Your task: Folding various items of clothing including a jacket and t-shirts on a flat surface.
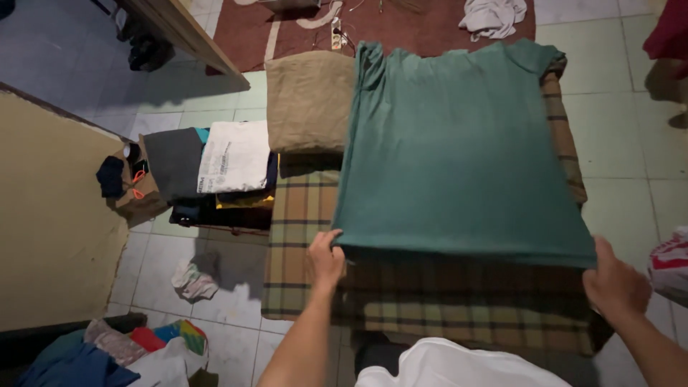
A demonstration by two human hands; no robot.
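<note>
Left hand (326,259) gripped the near-left corner of the green shirt (459,158), fingers pinched over the hem, forearm rising from six o'clock. Right hand (615,285) closed on the near-right corner of the same hem, thumb on top, arm entering from five o'clock. Shirt stretched flat between both hands, its body running away toward twelve o'clock from them; hem taut and lifted a little, a shadow beneath it.

Shirt lay over a plaid blanket (459,308), brown and tan checks, which showed under the hem and along the shirt's left and right edges. Tan cushion (309,100) sat at eleven o'clock from the left hand, touching the shirt's far-left edge. Stack of folded clothes (215,168), white piece on top, lay at ten o'clock on the tile floor (616,122), just beside the blanket. Crumpled cloth (193,279) at nine o'clock of the left hand. White garment (459,365) at six o'clock, close to the person. Dark red rug (430,25) at twelve o'clock beyond the shirt.
</note>
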